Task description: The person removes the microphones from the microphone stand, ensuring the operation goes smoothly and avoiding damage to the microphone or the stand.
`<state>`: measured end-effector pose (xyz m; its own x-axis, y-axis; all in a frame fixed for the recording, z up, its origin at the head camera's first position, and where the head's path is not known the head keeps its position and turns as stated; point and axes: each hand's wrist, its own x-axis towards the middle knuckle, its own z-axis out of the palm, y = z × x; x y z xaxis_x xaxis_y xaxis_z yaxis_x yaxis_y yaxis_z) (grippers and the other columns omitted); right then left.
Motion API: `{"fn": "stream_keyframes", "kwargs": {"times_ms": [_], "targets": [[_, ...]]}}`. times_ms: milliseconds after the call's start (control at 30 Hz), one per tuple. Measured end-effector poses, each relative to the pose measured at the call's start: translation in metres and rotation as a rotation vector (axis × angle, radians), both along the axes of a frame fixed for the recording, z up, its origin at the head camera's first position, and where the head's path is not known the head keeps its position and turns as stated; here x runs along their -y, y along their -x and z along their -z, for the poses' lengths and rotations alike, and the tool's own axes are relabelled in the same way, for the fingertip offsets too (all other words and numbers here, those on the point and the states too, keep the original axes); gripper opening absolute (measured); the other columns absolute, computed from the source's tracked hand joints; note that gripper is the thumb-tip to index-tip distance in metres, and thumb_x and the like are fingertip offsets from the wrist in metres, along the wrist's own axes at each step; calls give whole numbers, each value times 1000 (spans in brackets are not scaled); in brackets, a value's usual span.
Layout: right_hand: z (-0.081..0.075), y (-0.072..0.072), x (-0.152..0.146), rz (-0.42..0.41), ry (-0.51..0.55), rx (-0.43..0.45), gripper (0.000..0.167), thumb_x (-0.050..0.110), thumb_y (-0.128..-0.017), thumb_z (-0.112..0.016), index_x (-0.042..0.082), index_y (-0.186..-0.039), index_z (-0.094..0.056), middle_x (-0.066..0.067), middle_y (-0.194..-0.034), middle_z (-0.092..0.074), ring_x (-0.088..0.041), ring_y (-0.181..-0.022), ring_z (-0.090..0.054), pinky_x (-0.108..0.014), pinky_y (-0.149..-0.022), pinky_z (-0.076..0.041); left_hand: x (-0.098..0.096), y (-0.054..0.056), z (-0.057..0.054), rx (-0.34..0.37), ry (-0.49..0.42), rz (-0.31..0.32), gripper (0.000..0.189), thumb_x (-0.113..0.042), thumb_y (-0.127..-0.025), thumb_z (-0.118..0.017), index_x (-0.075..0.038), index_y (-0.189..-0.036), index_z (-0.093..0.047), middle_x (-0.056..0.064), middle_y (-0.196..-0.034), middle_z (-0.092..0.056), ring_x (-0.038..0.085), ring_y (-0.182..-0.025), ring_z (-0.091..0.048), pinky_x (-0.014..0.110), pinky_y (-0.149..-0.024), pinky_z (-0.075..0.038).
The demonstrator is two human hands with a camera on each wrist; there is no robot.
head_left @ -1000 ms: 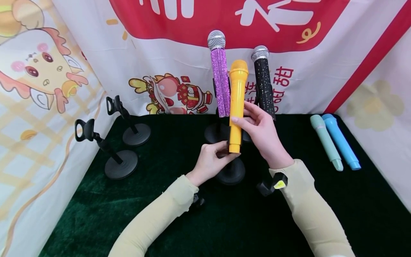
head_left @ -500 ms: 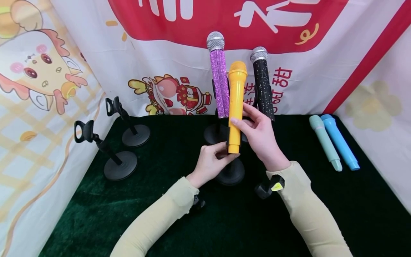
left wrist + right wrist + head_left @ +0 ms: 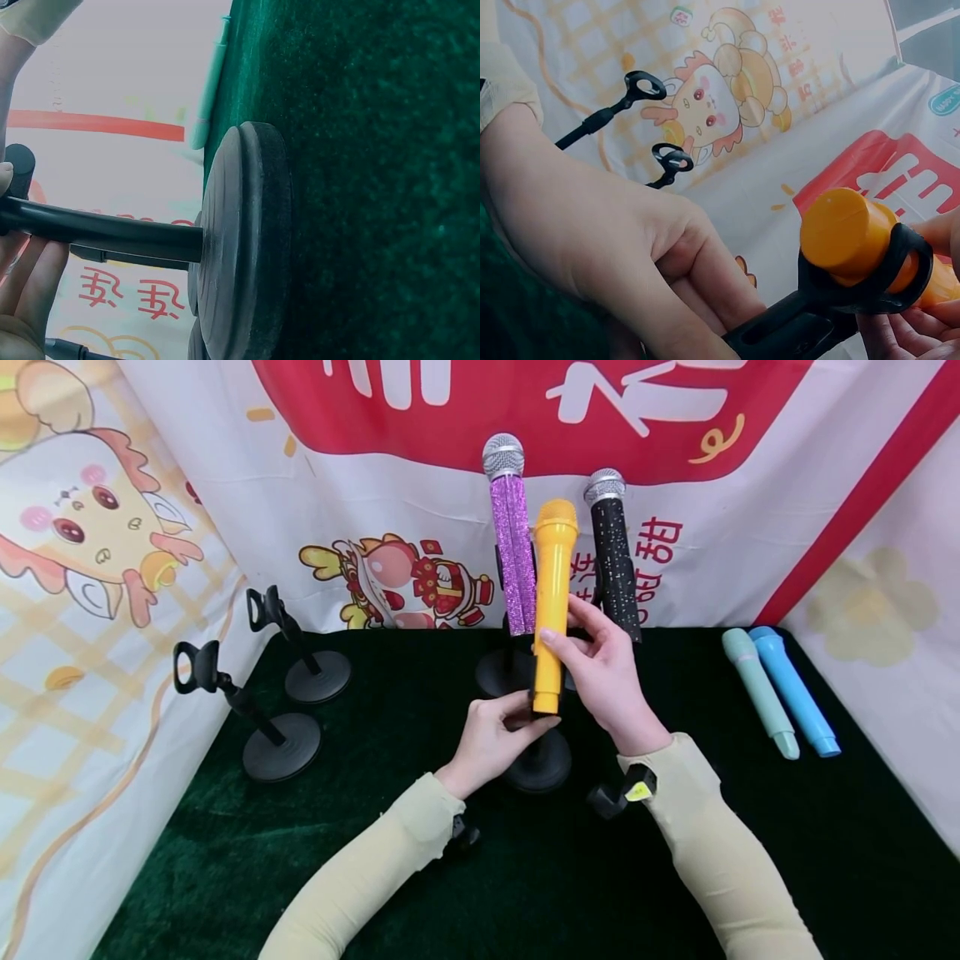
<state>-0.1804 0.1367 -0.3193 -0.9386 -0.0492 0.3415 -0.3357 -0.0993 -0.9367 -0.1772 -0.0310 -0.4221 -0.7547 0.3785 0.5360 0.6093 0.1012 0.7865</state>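
Note:
In the head view a yellow microphone (image 3: 553, 568) leans upright in the middle of the table. My right hand (image 3: 611, 681) grips its handle, thumb in front and fingers behind. The right wrist view shows the handle's lower end seated inside the black ring clip (image 3: 838, 298) of a microphone stand. Lower down, my left hand (image 3: 491, 739) holds this stand just beneath the clip; the stand's round base (image 3: 538, 764) rests on the cloth. In the left wrist view the stand's black pole (image 3: 135, 229) runs from fingers to base.
Behind, a glittery purple microphone (image 3: 513, 552) and a speckled black microphone (image 3: 615, 556) stand in holders. Two bare stands, one nearer (image 3: 281, 745) and one farther (image 3: 318, 675), are at left. A mint microphone (image 3: 761, 693) and a blue microphone (image 3: 797, 692) lie at right.
The yellow microphone has risen very slightly in the head view, and my right wrist has shifted a little left. My left hand and the stand stay in place.

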Motion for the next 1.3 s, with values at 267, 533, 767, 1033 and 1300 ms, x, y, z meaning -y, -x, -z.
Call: {"fn": "stream_keyframes", "kwargs": {"times_ms": [267,533,767,1033,1300], "targets": [[-2,5,1,18,2,-9,51,10,-98,-70,4,-146,-52,-18,-122,-54,-37,-98,-71,-36,-84,-60,0,0,0,9,-4,5,26,-25,-94,-76,-12,-117,-74,-4,-109,-74,7,-95,-72,28,-80,-60],[-4,9,2,22,28,-10,53,9,-97,-71,7,-146,-53,-17,-123,-56,-27,-95,-73,-34,-84,-60,-1,-1,-1,1,-12,-7,22,-23,-93,-77,-13,-113,-75,-3,-105,-75,7,-93,-72,28,-78,-60],[-9,13,2,34,31,-8,55,10,-95,-74,8,-146,-53,-17,-124,-56,-26,-96,-73,-33,-84,-60,-1,-1,-1,-1,-6,-8,23,-24,-94,-77,-13,-114,-75,-3,-106,-75,7,-95,-72,28,-79,-60],[-14,18,1,63,36,-26,56,11,-94,-75,11,-146,-54,-16,-125,-58,-26,-96,-72,-33,-83,-60,0,0,0,-15,-8,-1,24,-24,-94,-76,-12,-114,-74,-3,-106,-75,7,-94,-72,28,-77,-60],[-31,26,-9,137,150,-38,58,10,-93,-77,12,-145,-54,-16,-124,-56,-26,-95,-71,-31,-81,-60,0,-1,-1,-11,-8,12,22,-22,-94,-76,-11,-113,-74,-2,-105,-75,5,-93,-72,28,-77,-61]]}}
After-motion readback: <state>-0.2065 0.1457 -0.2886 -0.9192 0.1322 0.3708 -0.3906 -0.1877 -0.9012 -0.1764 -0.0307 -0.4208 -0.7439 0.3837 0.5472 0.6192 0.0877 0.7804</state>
